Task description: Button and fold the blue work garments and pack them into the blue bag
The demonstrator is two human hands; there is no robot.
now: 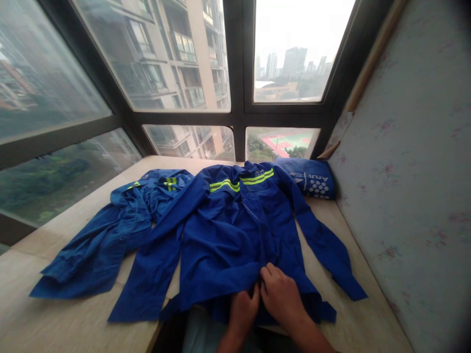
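Observation:
A blue work jacket (228,230) with yellow-green stripes across the chest lies spread out, collar toward the window and sleeves out to both sides. At the bottom of its front opening, my left hand (245,306) is closed on the hem, its fingertips partly hidden under the cloth. Right beside it, my right hand (281,294) pinches the jacket's front edge with bent fingers. The two hands nearly touch. A zipper line shows higher up on the front. Whatever small part lies between my fingertips is hidden.
A second, crumpled blue garment (136,215) with yellow-green stripes lies at the left, partly under the jacket's sleeve. A blue printed bundle (316,179) sits at the back right corner. Windows rise behind the pale stone ledge (44,245); a flowered wall (408,196) bounds the right.

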